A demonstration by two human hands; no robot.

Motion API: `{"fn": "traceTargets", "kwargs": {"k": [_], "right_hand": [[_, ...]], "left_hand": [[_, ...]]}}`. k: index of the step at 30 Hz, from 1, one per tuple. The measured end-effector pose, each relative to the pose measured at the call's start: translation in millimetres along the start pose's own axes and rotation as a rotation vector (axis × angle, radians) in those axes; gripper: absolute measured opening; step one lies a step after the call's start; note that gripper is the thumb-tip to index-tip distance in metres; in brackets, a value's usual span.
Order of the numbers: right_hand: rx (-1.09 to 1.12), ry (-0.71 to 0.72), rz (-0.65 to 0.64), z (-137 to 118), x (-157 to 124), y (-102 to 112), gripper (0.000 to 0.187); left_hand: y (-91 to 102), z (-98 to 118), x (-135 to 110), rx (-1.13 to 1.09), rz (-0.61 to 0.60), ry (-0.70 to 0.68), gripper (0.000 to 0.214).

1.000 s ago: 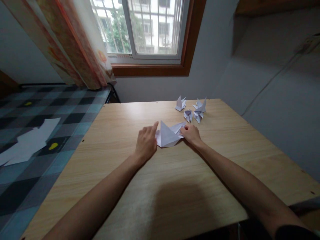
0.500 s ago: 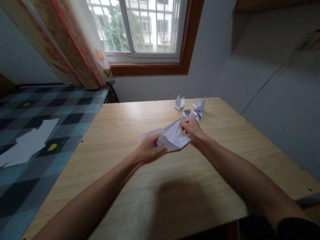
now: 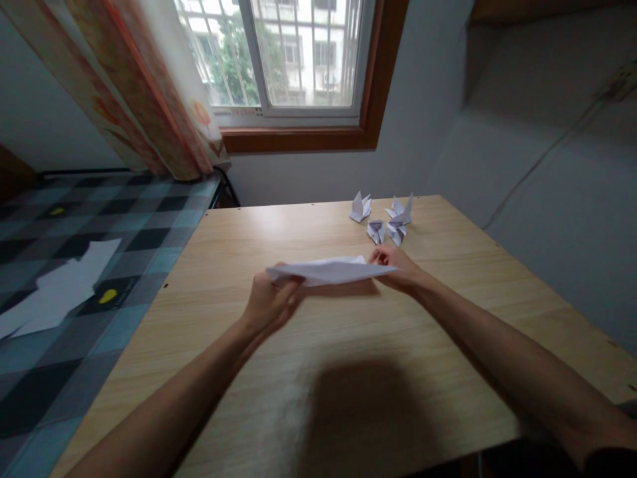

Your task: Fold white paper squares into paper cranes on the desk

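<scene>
A folded sheet of white paper [image 3: 331, 270] is held flat and stretched sideways just above the wooden table [image 3: 348, 372]. My left hand [image 3: 269, 304] pinches its left tip with closed fingers. My right hand [image 3: 398, 267] pinches its right end, fingers closed on it. Several small folded white paper figures [image 3: 385, 219] stand on the table a little beyond my right hand.
A bed with a checked blue and black cover [image 3: 74, 279] lies left of the table, with loose white paper sheets [image 3: 57, 289] on it. A window [image 3: 283, 53] and a patterned curtain [image 3: 129, 86] are behind. A grey wall [image 3: 547, 166] borders the table's right side.
The paper lay on the table under both hands a second ago. Both hands have lifted it and pulled it out into a long flat shape, the left hand moving left.
</scene>
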State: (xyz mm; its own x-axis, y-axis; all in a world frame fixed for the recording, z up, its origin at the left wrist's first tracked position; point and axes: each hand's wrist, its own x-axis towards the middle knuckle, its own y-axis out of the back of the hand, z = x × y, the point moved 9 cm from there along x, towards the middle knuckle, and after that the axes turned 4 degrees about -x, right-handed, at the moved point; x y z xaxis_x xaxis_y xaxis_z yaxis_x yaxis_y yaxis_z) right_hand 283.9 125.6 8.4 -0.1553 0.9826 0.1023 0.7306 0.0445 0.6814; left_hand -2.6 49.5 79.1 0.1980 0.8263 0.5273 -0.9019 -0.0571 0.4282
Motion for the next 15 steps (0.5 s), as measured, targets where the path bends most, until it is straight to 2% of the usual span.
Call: {"fn": "traceTargets", "kwargs": {"k": [2,3,6,7,8,10,11,12,13,15], "right_hand": [[0.240,0.109,-0.013,-14,-5,2,0.046],[0.381,0.168,-0.090,-26,-7,-1,0.054],[0.679,0.265,-0.452,-67,-17,-24,0.062],[0.718,0.271,-0.494,-78,-16,-28,0.067],[0.746,0.266,-0.454,-87,-10,-27,0.073],[0.814,0.236,-0.169,-93,9,-14,0.085],[0.844,0.219,-0.070,-96,17,-11,0.091],[0.895,0.202,-0.060,-100,24,-16,0.098],[0.969,0.189,-0.108,-106,29,-26,0.102],[1.103,0.171,-0.277,-120,33,-52,0.103]], "left_hand": [[16.1,-18,11,0.021,0.158,0.182,0.018],[21.7,-22,17,0.025,0.209,0.218,0.018],[36.0,-22,33,0.023,0.334,0.227,0.017],[39.3,-22,37,0.001,0.359,0.235,0.018],[41.5,-24,40,-0.039,0.374,0.254,0.020],[42.3,-31,44,-0.184,0.375,0.319,0.028],[40.6,-35,45,-0.270,0.357,0.358,0.033],[37.9,-39,46,-0.354,0.328,0.398,0.038],[34.6,-42,46,-0.428,0.292,0.436,0.043],[30.1,-50,44,-0.522,0.229,0.505,0.050]]}}
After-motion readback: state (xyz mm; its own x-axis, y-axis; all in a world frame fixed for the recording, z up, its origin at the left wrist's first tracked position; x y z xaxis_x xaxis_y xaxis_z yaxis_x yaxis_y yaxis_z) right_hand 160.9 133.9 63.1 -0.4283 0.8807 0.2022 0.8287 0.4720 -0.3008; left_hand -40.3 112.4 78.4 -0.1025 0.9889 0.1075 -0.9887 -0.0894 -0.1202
